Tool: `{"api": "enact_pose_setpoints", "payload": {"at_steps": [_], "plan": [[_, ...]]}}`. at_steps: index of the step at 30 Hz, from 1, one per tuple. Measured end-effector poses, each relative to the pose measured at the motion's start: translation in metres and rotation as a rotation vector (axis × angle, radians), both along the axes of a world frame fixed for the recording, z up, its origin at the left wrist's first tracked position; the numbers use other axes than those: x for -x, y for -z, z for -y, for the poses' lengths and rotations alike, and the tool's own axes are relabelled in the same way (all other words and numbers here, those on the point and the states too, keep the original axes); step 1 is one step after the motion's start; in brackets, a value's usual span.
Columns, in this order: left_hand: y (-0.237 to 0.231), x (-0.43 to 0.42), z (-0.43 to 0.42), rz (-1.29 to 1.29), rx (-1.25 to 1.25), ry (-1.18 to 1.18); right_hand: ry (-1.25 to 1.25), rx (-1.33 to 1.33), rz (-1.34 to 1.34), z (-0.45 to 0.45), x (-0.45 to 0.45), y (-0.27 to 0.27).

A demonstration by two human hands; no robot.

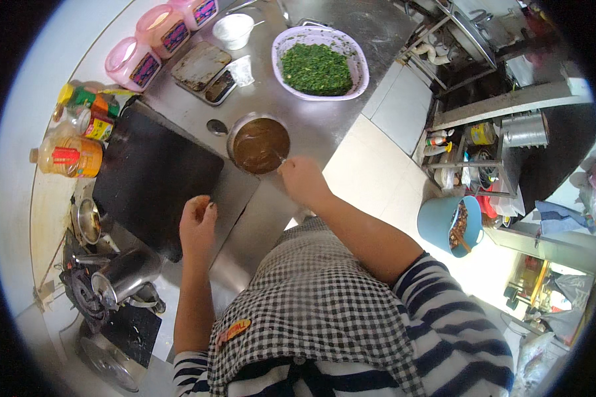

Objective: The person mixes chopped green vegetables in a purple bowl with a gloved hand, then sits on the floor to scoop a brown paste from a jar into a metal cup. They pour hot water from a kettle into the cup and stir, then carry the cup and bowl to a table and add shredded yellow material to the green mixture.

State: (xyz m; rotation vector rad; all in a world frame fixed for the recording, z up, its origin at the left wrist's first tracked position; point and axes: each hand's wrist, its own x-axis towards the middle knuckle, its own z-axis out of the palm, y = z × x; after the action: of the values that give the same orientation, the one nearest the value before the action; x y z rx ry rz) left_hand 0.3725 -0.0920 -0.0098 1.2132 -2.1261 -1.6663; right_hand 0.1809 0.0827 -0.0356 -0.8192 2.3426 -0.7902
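My right hand [303,181] is closed on the handle of a utensil whose other end dips into brown paste in a round metal bowl [258,144]. Over the near right edge of a black board [154,168], my left hand [198,218] hangs with its fingers curled and nothing visible in them. Just left of the bowl lies a small dark round dish or spoon [217,127]. Farther back on the steel counter [308,124] stands a pale purple basin [365,74] of chopped greens.
Pink plastic jars [131,64], a white tub [233,31] and a metal container with a lid [201,67] stand at the back left. Bottles, among them an oil jug [67,156], line the wall. A steel pot [129,275] is at lower left, a blue bucket [434,223] on the floor at right.
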Motion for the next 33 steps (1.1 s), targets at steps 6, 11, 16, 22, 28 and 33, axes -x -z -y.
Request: {"api": "enact_pose_setpoints", "payload": {"at_steps": [6, 11, 16, 22, 28, 33], "plan": [[-0.014, 0.086, -0.019, 0.137, -0.221, 0.067, -0.219, -0.288, 0.472, -0.052, 0.043, -0.007], [-0.025, 0.116, -0.029, 0.161, -0.375, 0.12, 0.8, 0.659, 1.107, -0.105, 0.131, 0.012], [-0.027, 0.128, -0.049, 0.112, -0.464, 0.132, 0.947, 1.007, 1.229, -0.083, 0.192, 0.039], [-0.015, 0.132, -0.059, 0.143, -0.463, 0.004, 1.165, 0.889, 1.014, -0.068, 0.193, 0.028], [0.035, 0.118, -0.007, 0.455, 0.805, 1.022, 1.333, 1.024, 1.013, -0.139, 0.181, 0.022], [0.027, 0.169, -0.011, 0.297, -0.441, 0.132, 1.516, 1.003, 0.846, -0.31, 0.102, 0.025]]}}
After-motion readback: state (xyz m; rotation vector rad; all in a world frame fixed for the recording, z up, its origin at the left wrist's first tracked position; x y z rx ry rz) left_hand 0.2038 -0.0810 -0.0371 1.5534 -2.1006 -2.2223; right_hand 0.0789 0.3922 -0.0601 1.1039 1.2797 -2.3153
